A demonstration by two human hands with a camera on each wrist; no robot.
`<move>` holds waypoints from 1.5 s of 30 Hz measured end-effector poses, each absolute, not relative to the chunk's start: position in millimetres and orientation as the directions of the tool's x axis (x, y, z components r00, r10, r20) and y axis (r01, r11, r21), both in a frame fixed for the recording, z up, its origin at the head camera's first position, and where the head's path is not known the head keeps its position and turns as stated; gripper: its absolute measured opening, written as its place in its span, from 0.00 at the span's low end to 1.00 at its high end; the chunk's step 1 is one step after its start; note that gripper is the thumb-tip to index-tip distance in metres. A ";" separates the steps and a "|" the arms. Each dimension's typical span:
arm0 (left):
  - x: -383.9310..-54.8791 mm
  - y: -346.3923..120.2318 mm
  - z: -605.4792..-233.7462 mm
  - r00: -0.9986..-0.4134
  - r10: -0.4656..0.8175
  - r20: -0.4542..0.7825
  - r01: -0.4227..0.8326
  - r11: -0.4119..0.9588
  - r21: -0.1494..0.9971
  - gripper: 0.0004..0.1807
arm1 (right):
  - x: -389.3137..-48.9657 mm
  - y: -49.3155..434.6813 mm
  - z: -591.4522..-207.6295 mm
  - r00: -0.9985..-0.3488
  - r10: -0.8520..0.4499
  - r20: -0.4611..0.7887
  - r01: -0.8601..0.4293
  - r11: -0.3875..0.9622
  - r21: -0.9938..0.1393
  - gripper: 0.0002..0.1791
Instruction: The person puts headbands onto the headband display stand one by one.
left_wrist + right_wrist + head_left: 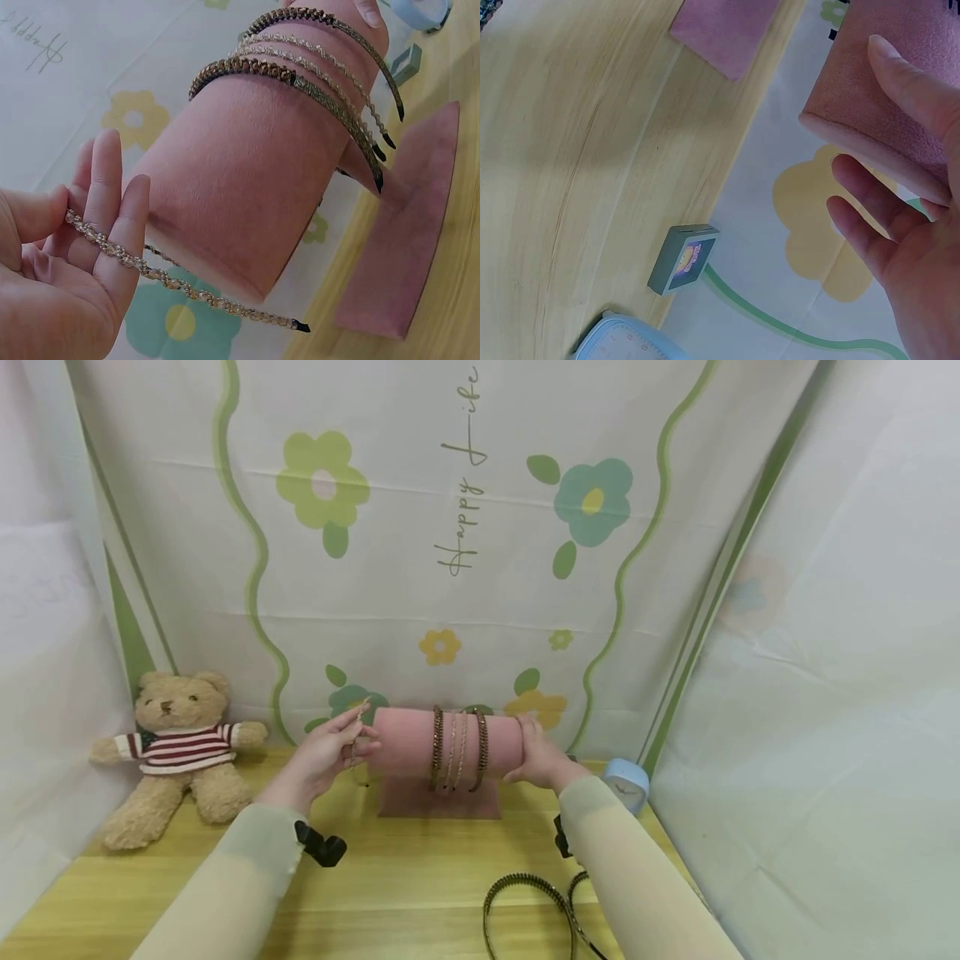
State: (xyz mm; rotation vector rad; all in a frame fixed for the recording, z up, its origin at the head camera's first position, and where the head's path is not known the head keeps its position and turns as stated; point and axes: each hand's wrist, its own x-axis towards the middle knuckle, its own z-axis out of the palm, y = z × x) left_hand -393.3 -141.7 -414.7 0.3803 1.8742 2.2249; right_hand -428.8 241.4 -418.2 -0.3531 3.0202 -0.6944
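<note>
My left hand [324, 758] pinches a thin beaded headband [178, 284] near one end, off the left end of a pink headband stand [405, 742]. In the left wrist view, the headband hangs across the fingers, its black tip past them. Over the stand's padded roll sit two dark brown headbands [437, 747] with two thin beaded headbands [315, 69] between them. My right hand [543, 758] holds the roll's right end, the thumb [911, 82] lying along its side. Two fingers stand apart from the roll in the right wrist view; others are partly hidden behind it.
Dark headbands [489, 906] lie on the wooden table [390, 893] by my right forearm. A teddy bear [180, 747] sits at the left. On the right are a blue clock [628, 783] and a small green box [682, 259]. Printed cloth [390, 577] hangs behind.
</note>
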 end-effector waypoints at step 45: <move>-408.8 -76.4 -383.3 -0.980 -0.046 0.195 0.124 0.623 0.772 0.16 | -426.6 241.6 -419.3 -0.976 -0.213 0.031 -0.204 0.868 -0.453 0.68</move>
